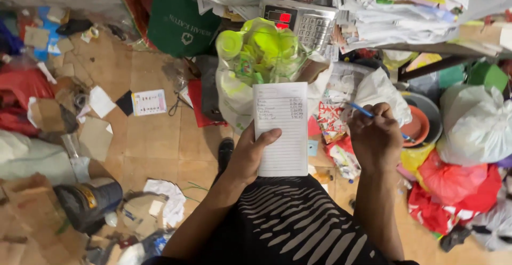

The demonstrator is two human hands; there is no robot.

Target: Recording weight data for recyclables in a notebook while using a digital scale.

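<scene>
My left hand (249,155) holds a white lined notepad (281,129) upright in front of me, thumb pressed on its lower left edge; a few handwritten lines fill the top of the page. To the right of the pad, my right hand (376,137) is closed around a blue pen (362,110), its tip apart from the paper. Just beyond the notepad stands a clear plastic bag of yellow-green bottles (258,51), resting in front of a digital scale (301,22) with a red display.
Scraps of cardboard and paper litter the tiled floor (154,142) at left. A green bag (178,14) hangs at the back. White and red plastic bags (469,131) and an orange bowl (417,126) crowd the right side. Stacked papers (405,9) lie on a table.
</scene>
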